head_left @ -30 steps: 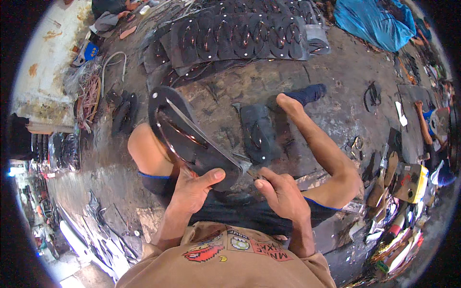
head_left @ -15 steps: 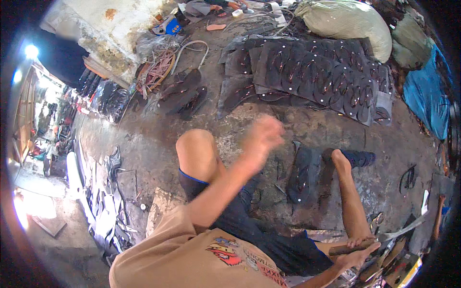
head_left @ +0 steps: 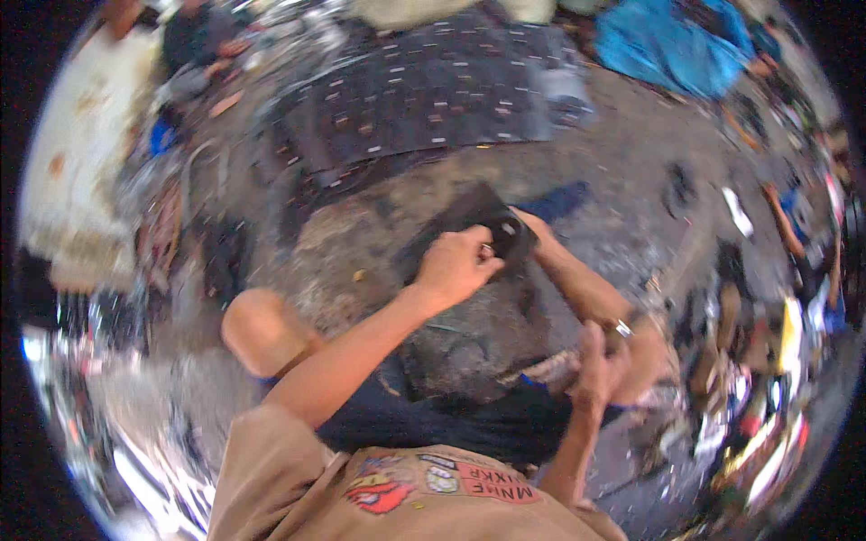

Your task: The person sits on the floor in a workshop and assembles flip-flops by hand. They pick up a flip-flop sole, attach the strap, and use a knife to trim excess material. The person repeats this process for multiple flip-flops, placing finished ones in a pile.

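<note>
My left hand [head_left: 458,268] is closed at the near edge of a dark flip-flop piece [head_left: 465,209], its fingers pinched at the strap. The piece lies on the floor between my legs, beside my right foot. My right hand [head_left: 597,368] is raised above my right leg, its fingers smeared by motion. Close to its fingertips shows a small shiny metal thing [head_left: 623,328]; whether the hand holds it is unclear.
Wide dark rubber sheets [head_left: 397,108] with white marks lie ahead. A blue plastic sheet [head_left: 663,45] is at the far right. Blurred tools and scraps [head_left: 740,343] crowd the right side. Another person [head_left: 194,45] sits at the far left, by a stained wall [head_left: 86,135].
The view has swung to the right. My left hand has come down onto the dark flip-flop piece. My right hand has lifted from beside my right leg, where it held a brown bar-shaped thing.
</note>
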A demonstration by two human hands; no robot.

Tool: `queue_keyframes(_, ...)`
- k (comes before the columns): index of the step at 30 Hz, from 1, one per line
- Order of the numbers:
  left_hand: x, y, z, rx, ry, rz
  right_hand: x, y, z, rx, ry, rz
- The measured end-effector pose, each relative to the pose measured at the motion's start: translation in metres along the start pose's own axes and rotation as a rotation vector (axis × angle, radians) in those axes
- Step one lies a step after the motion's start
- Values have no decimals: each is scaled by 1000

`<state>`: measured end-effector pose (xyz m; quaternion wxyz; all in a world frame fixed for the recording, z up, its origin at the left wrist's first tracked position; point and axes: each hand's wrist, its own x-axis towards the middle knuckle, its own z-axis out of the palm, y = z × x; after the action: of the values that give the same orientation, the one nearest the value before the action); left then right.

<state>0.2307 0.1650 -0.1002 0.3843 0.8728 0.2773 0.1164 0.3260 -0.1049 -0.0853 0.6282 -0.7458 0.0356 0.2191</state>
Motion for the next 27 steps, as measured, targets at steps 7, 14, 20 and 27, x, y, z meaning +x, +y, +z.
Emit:
queue_keyframes(7, -97, 121, -70, -279, -36, -262, -29, -38, 75, 103, -357, -415)
queue_keyframes(14, -132, 61, -106, -726, 176, -431, -77, -41, 92, 70, -428, -473)
queue_keyframes(20, -143, 90, -141, -788, 177, -671, -95, -65, 94, 103, -685, -235)
queue_keyframes(27, -196, 56, -170, -837, 245, -673, -123, -8, -11, -495, -879, -302)
